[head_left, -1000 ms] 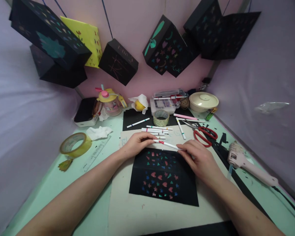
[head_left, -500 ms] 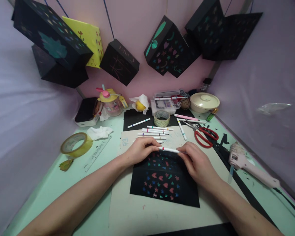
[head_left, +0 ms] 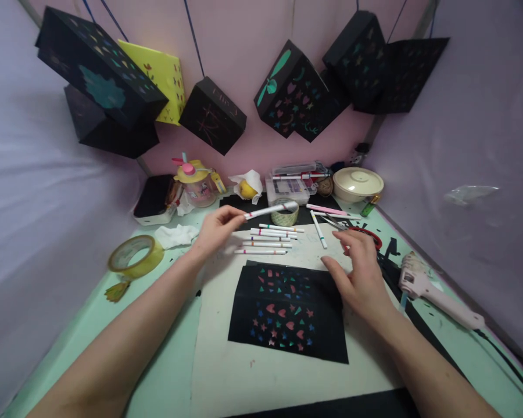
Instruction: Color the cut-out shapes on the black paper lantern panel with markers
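My left hand (head_left: 220,227) pinches the end of a white marker (head_left: 265,212), which points right and passes in front of a small roll of patterned tape (head_left: 286,217). Nothing is in my right hand (head_left: 361,270); its thumb and fingers are spread near the right edge of a folded black card (head_left: 287,319). Coloured hearts, stars and triangles decorate that card. Several white markers (head_left: 268,245) lie in a loose row behind it. Red-handled scissors (head_left: 366,235) are partly hidden behind my right fingers.
A glue gun (head_left: 436,296) lies on the right with its cord. On the left are a clear tape roll (head_left: 136,256) and a white tissue (head_left: 176,235). A bottle (head_left: 199,186), plastic case (head_left: 287,190) and lidded bowl (head_left: 358,184) stand behind. Black paper boxes (head_left: 213,116) hang above.
Both hands were on a marker over the black card. Now only my left hand holds one, farther back and to the left. My right hand has opened and moved right.
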`<state>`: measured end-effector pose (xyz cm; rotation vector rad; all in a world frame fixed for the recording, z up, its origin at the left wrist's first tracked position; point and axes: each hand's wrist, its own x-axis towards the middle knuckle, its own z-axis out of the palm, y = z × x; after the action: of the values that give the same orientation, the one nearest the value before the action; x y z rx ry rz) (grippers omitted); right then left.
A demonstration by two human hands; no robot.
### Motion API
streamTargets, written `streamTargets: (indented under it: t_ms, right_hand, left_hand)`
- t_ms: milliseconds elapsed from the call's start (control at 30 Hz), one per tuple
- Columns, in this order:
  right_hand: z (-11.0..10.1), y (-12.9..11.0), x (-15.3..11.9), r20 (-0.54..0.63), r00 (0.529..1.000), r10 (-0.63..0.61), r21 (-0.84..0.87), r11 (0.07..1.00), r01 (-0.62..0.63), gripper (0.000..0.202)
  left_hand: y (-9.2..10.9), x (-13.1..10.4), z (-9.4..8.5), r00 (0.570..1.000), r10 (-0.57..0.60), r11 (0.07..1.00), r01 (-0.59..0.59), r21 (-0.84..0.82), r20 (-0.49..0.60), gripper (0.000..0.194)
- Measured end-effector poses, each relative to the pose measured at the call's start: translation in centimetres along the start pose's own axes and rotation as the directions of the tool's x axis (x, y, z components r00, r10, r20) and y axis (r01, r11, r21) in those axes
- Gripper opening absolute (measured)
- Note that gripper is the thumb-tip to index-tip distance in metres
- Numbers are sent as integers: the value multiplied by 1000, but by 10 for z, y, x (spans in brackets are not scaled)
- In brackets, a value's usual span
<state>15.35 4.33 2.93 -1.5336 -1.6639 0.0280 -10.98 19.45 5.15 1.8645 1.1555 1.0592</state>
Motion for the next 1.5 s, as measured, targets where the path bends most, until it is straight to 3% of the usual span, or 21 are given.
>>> streamTargets:
  t_ms: [67,133,200,267,367,433,533,633,767,900,1133,1333,1500]
  right_hand:
    - [-2,1,1,-20,1000,20,-5,1000,-20,40]
    - [-2,0,1,-14,1000,24,-8,1000,-24,38]
    - [-2,0,1,-5,1000,31,-13,999,-31,38]
    - [-3,1,2,-11,999,38,-15,999,-38,37]
    - [-5,5,4,-38,998,52,-34,998,-53,34]
    - [-6,10,6,-32,997,66,-62,996,-68,28]
    - [-5,19,7,28,995,93,-116,989,-90,20]
    - [0,27,6,110,985,133,-165,980,-114,18]
    - [7,34,7,180,970,165,-163,977,-136,18]
    - [9,37,7,201,965,167,-147,979,-139,19]
    - [7,30,6,226,962,155,-129,983,-128,18]
    - [7,31,6,198,965,170,-178,975,-135,20]
    - [7,32,5,189,968,165,-164,977,-135,21]
  left_hand:
    - [-22,9,-11,990,-36,997,44,62,-133,24]
    - [-41,14,-15,978,-49,968,97,230,-204,20]
    - [-53,14,-14,988,-16,922,74,381,-154,18]
    - [-56,13,-10,995,67,868,-23,496,-71,17]
    - [-45,9,-6,985,174,811,-140,569,-7,23]
    - [-33,5,-5,977,194,813,-213,542,93,29]
    - [-17,-4,0,899,206,806,-380,454,387,36]
    - [-10,-9,10,833,170,794,-433,428,527,35]
    - [-12,-3,25,821,160,757,-459,465,548,30]
    - [-15,12,35,835,207,667,-502,551,510,26]
    - [-7,16,36,842,223,585,-519,624,491,42]
    - [2,7,32,844,145,545,-504,670,517,46]
    - [15,15,41,794,41,429,-563,706,607,54]
